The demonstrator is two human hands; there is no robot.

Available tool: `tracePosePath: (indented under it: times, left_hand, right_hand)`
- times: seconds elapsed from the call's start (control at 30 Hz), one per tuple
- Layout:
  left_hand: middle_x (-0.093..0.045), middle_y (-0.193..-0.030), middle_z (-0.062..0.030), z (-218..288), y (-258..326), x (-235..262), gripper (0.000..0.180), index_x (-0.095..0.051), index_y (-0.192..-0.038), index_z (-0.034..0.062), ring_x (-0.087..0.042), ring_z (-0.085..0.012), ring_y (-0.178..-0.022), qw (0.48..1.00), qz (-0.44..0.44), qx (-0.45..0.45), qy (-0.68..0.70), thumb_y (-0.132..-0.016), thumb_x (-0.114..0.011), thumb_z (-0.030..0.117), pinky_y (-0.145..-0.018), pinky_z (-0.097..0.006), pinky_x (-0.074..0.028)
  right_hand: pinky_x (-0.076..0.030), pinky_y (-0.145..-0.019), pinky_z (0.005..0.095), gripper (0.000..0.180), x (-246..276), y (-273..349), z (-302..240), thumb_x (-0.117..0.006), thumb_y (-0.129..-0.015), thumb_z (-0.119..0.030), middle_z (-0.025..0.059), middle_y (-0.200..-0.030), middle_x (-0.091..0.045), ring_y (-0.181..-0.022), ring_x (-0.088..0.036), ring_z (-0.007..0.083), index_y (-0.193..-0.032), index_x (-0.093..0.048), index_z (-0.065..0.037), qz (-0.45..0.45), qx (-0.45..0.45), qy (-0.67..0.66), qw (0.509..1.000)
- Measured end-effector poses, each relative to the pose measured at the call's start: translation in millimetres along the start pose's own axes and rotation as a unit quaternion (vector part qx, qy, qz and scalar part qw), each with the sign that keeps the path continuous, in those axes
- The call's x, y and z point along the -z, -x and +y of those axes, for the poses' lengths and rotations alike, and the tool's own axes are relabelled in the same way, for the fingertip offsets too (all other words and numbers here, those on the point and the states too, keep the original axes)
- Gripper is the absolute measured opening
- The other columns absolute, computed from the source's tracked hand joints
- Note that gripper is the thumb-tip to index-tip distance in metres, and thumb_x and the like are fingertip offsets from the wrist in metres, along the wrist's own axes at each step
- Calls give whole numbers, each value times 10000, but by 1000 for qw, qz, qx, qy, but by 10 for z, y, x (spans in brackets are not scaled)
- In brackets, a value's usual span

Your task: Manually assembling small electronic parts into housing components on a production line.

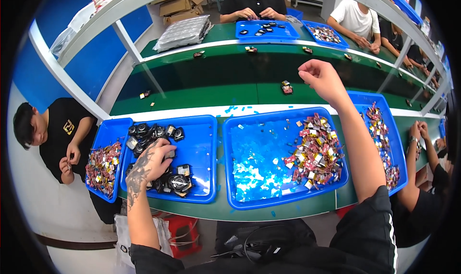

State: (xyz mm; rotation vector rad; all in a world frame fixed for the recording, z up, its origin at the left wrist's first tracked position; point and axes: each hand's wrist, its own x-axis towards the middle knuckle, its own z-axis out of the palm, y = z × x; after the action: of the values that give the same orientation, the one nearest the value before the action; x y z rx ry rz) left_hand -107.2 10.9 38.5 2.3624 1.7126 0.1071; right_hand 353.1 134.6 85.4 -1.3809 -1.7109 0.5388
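Observation:
My left hand (152,162) reaches into a blue tray (204,130) of black round casings (178,183), its fingers bent down among them. What lies under its fingertips is hidden. My right hand (321,78) is raised over the green conveyor belt (216,82), fingers loosely curled and a little apart, with nothing visible between them. Near it on the belt, not touching it, lies a small red, white and yellow electronic assembly (286,87). In front of me, a second blue tray (228,168) holds a heap of such assemblies (317,154) and scattered blue film pieces (257,173).
Blue trays of assemblies stand at far left (103,173) and right (394,149). A white frame post (72,74) rises at left. Across the belt, co-workers handle parts by more trays (266,35); another person (60,134) is at left. A red stool (185,235) stands below.

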Motion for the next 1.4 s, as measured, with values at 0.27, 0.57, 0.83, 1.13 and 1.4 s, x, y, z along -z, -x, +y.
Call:
tracePosePath:
  times: [0.27, 0.57, 0.83, 1.13, 1.4]
  left_hand:
    - [-587, -1089, -99, 154, -197, 16, 327, -608, -1008, 54, -559, -299, -1054, 999, 14, 31, -30, -729, -775, 96, -921, -393, -464]
    - [-625, -1026, -128, 738, -361, -104, 472, -501, -1084, 60, -637, -303, -1001, 960, 171, -71, 212, -712, -790, 90, -869, -372, -511]
    - [-591, -1191, -173, 1706, -270, -418, 569, -462, -1204, 31, -614, -261, -1090, 873, 201, -274, 351, -730, -757, -78, -864, -327, -543]
    - [-663, -1057, -124, 1930, -557, -581, 241, -593, -1176, -22, -669, -208, -963, 567, -7, 40, 823, -957, -579, 79, -865, -331, -556]
    - [-652, -946, -73, 1837, -890, -643, 226, -596, -1148, 8, -643, -161, -802, 571, 25, 62, 819, -928, -610, 61, -719, -258, -519]
  right_hand:
    - [-522, -680, 357, 123, 45, 976, -183, -688, -814, -78, 153, -803, -675, -738, -670, 262, -892, -661, 12, -57, 33, 102, 993]
    - [-524, -688, 269, 170, -447, 1879, -454, -673, -867, -72, 80, -850, -671, -767, -644, 133, -1021, -668, 1, -131, -92, -136, 978]
    - [-564, -701, 251, 159, -840, 1805, -570, -630, -916, -33, 76, -937, -659, -791, -642, 105, -1055, -615, 43, -133, -165, -383, 899]
    - [-532, -672, 238, 123, -534, 1650, -424, -704, -856, -57, 75, -876, -686, -741, -654, 109, -945, -676, 23, -90, -116, -223, 964]
    - [-504, -800, 428, 128, -273, 1097, 75, -696, -720, -11, 124, -857, -635, -903, -620, 325, -843, -689, -44, -178, 104, 307, 929]
